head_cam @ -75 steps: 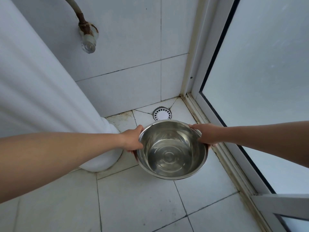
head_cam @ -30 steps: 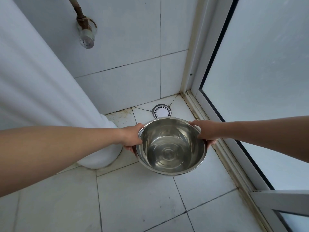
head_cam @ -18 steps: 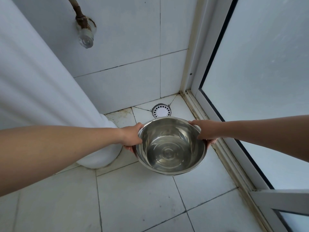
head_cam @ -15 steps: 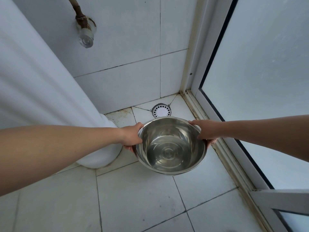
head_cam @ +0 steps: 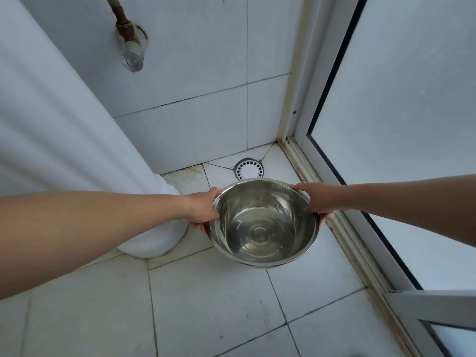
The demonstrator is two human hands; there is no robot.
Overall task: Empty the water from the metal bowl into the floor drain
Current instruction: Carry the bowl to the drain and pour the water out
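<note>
Head-camera view: left hand (head_cam: 203, 211) and right hand (head_cam: 317, 201) clamp opposite rims of the metal bowl (head_cam: 264, 222), fingers curled underneath, thumbs over the edge. That two-sided hold seems meant to keep the water level, short of the floor drain (head_cam: 248, 169), until tipping.

a tiled bathroom corner: floor drain (head_cam: 249, 169), frosted glass door (head_cam: 401, 104), rusty wall pipe (head_cam: 130, 39).
</note>
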